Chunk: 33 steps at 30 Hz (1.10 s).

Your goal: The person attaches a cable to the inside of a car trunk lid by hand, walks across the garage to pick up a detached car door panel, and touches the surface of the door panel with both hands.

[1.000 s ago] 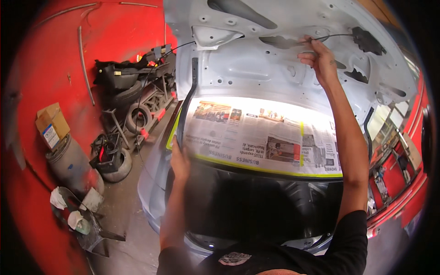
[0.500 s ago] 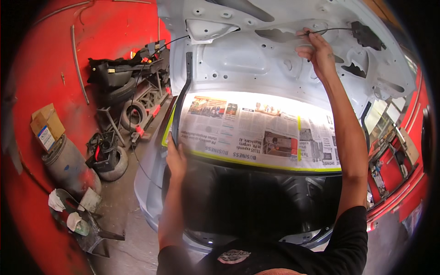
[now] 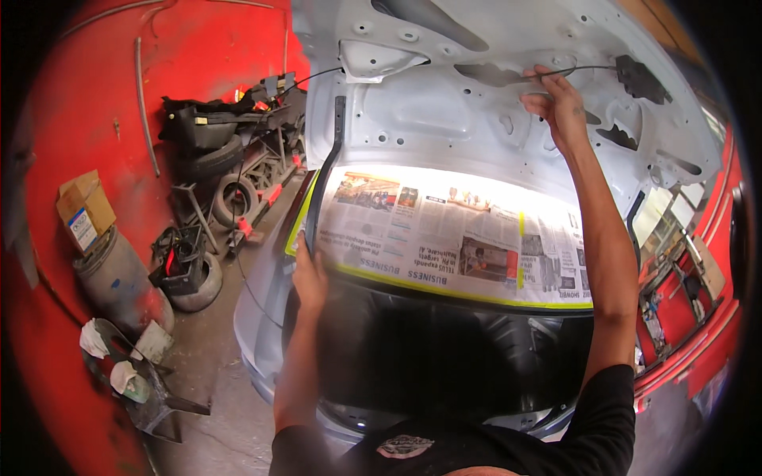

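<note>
A grey-white trunk lid (image 3: 432, 115) stands raised, its inner side with holes and cutouts facing me. Up at the lid, my right hand (image 3: 558, 103) pinches a thin black cable (image 3: 591, 67) beside a long cutout. That cable runs right to a black part (image 3: 639, 79) on the lid and, from the lid's left side, out toward the floor. Lower down, my left hand (image 3: 308, 278) is closed around the lower end of the black hinge arm (image 3: 324, 170). Newspaper (image 3: 389, 230) edged with yellow tape covers the rear window between my arms.
Below the window lies the dark trunk opening (image 3: 444, 357). To the left, a metal rack (image 3: 270, 131) with car parts, tyres (image 3: 234, 198), a drum (image 3: 123, 278) with a cardboard box (image 3: 86, 210), and a chair (image 3: 151, 397) line the red wall (image 3: 87, 135).
The view has shifted a little, so the car and lid appear slightly lower and farther right. Both hands keep their holds, on the cable and the hinge arm.
</note>
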Each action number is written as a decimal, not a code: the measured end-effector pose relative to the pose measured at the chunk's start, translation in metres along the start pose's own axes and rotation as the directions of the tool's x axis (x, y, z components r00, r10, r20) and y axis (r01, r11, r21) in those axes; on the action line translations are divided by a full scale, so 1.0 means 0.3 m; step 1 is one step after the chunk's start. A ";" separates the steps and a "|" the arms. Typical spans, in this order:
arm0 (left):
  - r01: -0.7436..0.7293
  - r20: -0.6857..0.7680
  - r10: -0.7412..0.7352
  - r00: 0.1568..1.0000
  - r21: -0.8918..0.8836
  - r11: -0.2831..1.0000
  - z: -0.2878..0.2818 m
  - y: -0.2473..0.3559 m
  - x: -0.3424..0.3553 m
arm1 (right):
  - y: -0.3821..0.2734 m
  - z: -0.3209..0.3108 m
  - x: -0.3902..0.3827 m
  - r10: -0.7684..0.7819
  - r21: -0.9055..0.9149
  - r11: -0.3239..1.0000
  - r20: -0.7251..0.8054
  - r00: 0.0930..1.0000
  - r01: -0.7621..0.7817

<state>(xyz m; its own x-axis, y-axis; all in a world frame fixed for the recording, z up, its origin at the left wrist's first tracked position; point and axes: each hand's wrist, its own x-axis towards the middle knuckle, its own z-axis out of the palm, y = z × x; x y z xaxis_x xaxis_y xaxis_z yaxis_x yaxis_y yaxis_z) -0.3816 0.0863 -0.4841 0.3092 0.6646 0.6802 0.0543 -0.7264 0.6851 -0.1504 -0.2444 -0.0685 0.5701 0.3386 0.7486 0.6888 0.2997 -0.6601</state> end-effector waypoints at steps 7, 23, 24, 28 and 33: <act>-0.053 -0.042 0.053 0.998 -0.011 0.999 0.001 -0.005 -0.003 | -0.003 0.001 -0.007 0.007 -0.010 1.000 0.017 1.000 -0.007; -0.012 -0.021 0.011 1.000 -0.046 0.999 -0.010 0.003 -0.020 | -0.017 0.015 -0.019 0.001 -0.062 0.998 0.013 1.000 0.000; -0.010 -0.019 0.009 1.000 -0.050 0.999 -0.011 0.002 -0.021 | -0.018 0.018 -0.022 0.002 -0.068 0.998 0.008 1.000 -0.001; -0.027 -0.024 0.025 0.999 -0.070 0.997 -0.018 0.003 -0.022 | -0.009 0.014 -0.020 0.000 -0.085 0.996 -0.002 1.000 0.000; 0.064 0.045 -0.059 0.997 -0.112 0.992 -0.020 0.011 -0.017 | 0.002 0.004 -0.006 -0.004 -0.100 0.995 -0.009 1.000 0.003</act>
<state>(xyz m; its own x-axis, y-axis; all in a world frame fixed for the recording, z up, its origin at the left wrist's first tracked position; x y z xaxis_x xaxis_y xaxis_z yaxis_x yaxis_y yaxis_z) -0.3887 0.0817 -0.4838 0.3478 0.6979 0.6261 -0.0326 -0.6584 0.7520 -0.1514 -0.2439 -0.0703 0.5714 0.3290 0.7519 0.7319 0.2102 -0.6482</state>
